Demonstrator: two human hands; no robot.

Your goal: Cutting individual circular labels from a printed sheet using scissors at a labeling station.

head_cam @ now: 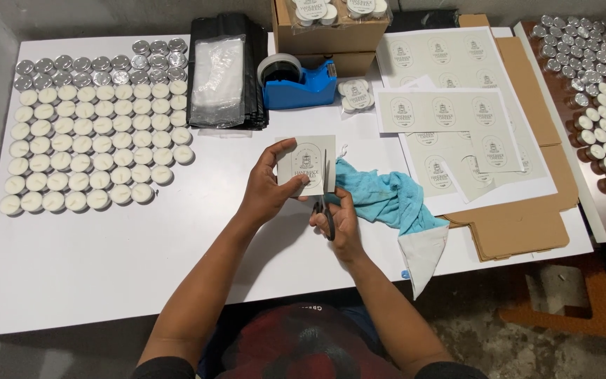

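A white counter (106, 267) fills the view over a grey floor, crowded with candle-making stock. At centre, the person's left hand (264, 189) pinches a small pale label card (305, 165), thumb across its lower edge and forefinger curled over its top left corner, its grip closed on the card. The right hand (341, 221), at five o'clock from the card, has its grip closed round the handles of dark scissors (325, 200), whose blades run up along the card's right side. Whether the blades are open cannot be told.

At three o'clock from the hands, touching the right one, lies a crumpled blue cloth (387, 200) with a white corner hanging off the counter's near edge. At nine to ten o'clock, rows of white tealights (92, 147) stand in a grid, with empty silver cups (99, 64) along the far rows. At twelve o'clock sits a blue tape dispenser (296, 84), with a stack of black bags (226, 74) just to its left and a brown box (331, 35) behind it. At one to two o'clock, printed label sheets (450, 105) overlap on flat brown cardboard (520, 224). At the far right, a second surface (597, 210) holds more silver cups.
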